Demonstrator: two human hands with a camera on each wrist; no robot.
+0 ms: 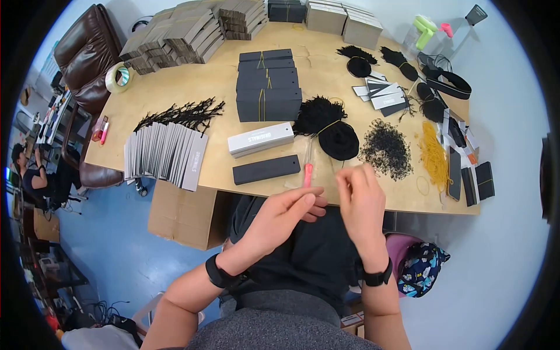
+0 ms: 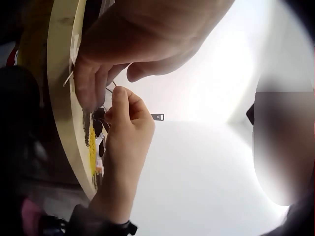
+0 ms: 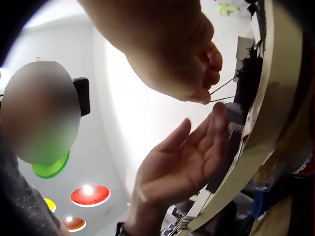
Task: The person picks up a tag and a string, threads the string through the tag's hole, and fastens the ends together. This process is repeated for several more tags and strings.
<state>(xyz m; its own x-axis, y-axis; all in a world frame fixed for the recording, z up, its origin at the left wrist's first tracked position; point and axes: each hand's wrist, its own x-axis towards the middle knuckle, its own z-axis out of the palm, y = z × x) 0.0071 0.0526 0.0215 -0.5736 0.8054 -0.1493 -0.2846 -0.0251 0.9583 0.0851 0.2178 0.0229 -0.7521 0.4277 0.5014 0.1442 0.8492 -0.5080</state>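
Observation:
My right hand (image 1: 363,204) is raised just over the table's front edge, thumb and fingertips pinching a thin dark cord (image 3: 224,84). Two strands of it run from those fingertips toward the table in the right wrist view. Beside it, my left hand (image 1: 280,213) has loosely extended fingers, palm turned toward the right hand, with nothing gripped. In front of both lies a banded bundle of black cords (image 1: 338,140). A pink-handled tool (image 1: 307,173) with a thin shaft lies near the left fingertips. Left of that are a white tag stack (image 1: 261,139) and a black tag stack (image 1: 266,169).
A pile of small black loops (image 1: 386,149) and yellow rubber bands (image 1: 433,150) lie to the right. At left, fanned white tags (image 1: 166,154) carry black cords. Banded black tag stacks (image 1: 268,104) and grey card stacks (image 1: 181,35) stand farther back. A cardboard box (image 1: 181,216) is below the table.

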